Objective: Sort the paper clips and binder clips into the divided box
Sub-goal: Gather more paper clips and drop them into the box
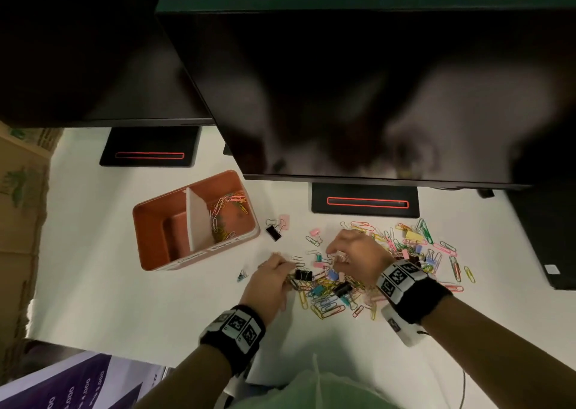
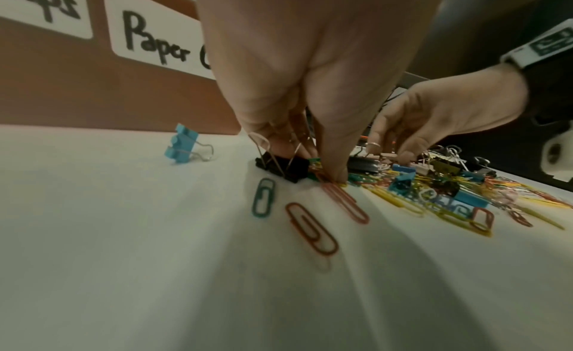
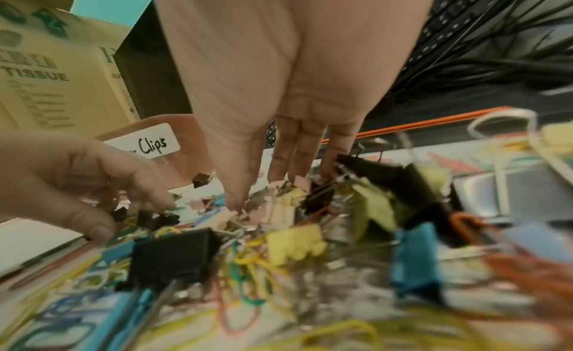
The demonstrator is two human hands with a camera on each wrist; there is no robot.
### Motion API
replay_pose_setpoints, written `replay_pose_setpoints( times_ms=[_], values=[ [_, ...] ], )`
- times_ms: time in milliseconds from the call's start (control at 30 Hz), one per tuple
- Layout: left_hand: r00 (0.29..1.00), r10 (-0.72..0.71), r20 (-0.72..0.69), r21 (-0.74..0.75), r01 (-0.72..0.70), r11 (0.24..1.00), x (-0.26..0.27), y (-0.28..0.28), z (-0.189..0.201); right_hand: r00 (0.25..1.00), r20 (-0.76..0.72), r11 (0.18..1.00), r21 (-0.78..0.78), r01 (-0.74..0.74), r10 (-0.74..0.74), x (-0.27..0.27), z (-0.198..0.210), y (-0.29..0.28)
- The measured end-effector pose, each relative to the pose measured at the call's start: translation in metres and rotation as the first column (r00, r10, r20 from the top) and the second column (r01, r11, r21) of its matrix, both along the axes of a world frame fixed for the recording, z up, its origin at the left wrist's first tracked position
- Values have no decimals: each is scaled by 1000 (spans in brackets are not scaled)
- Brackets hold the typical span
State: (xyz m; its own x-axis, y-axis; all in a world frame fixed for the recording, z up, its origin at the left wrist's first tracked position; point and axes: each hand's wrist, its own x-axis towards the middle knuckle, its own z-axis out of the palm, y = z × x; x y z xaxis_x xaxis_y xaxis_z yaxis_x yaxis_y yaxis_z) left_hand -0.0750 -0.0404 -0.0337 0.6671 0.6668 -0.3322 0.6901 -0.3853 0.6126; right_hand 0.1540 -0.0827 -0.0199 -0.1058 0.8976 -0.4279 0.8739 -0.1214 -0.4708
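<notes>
The orange divided box point(image 1: 156, 203) stands at the left of the white table; its right compartment holds several paper clips point(image 1: 224, 212), and its front wall point(image 2: 108, 94) carries a "Paper" label. A mixed pile of coloured paper clips and binder clips point(image 1: 330, 296) lies spread out in front of me. At the pile's left edge my left hand point(image 1: 288, 268) reaches down, fingers and thumb point(image 2: 336, 177) closed around a black binder clip point(image 2: 282, 166). My right hand point(image 1: 338, 254) hovers over the pile's middle and pinches a small silver clip point(image 2: 373, 145); its fingers point(image 3: 279, 170) point down into the heap.
A black binder clip point(image 1: 273, 232) and a pink one lie between box and pile; a blue binder clip point(image 2: 181, 148) sits alone near the box. Two monitors point(image 1: 374, 97) overhang the table on black stands point(image 1: 364, 203). A cardboard box point(image 1: 18, 221) stands at the left.
</notes>
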Motion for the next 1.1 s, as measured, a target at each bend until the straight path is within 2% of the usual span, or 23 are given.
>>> replay_pose_setpoints(
  times_ms=[100, 200, 333, 433, 500, 600, 733, 867, 1000, 1100],
  values=[
    [999, 28, 15, 29, -29, 999, -2, 4, -3, 997, 70, 1000, 10, 17, -18, 11, 5, -8],
    [999, 47, 3, 24, -47, 999, -6, 8, -5, 998, 49, 998, 38, 46, -47, 3, 11, -4],
    [999, 5, -54, 25, -4, 1000, -11, 8, -3, 998, -34, 999, 29, -43, 44, -29, 10, 17],
    [990, -10, -143, 54, 18, 998, -8, 6, -2, 995, -5, 995, -14, -95, 95, -52, 4, 32],
    [984, -10, -180, 98, 28, 995, -4, 6, -2, 998, 32, 997, -44, -56, 58, -64, 2, 38],
    [985, 34, -170, 70, -22, 997, 0, 6, -4, 1000, 3, 995, -99, 16, -16, -74, -4, 42],
    [989, 89, -115, 14, -88, 996, 1, 7, -8, 1000, 4, 988, -156, 6, -5, -69, -9, 42],
    [987, 93, -135, -45, -100, 994, -1, 8, -12, 1000, -1, 978, -209, 18, -19, -59, -10, 39],
    [982, 53, -179, 4, -54, 999, 2, 8, -11, 1000, 26, 981, -196, -9, 14, -57, -5, 38],
    [983, 5, -184, 36, 2, 999, 3, 9, -10, 1000, 17, 983, -180, 23, -21, -49, -5, 34]
  ],
)
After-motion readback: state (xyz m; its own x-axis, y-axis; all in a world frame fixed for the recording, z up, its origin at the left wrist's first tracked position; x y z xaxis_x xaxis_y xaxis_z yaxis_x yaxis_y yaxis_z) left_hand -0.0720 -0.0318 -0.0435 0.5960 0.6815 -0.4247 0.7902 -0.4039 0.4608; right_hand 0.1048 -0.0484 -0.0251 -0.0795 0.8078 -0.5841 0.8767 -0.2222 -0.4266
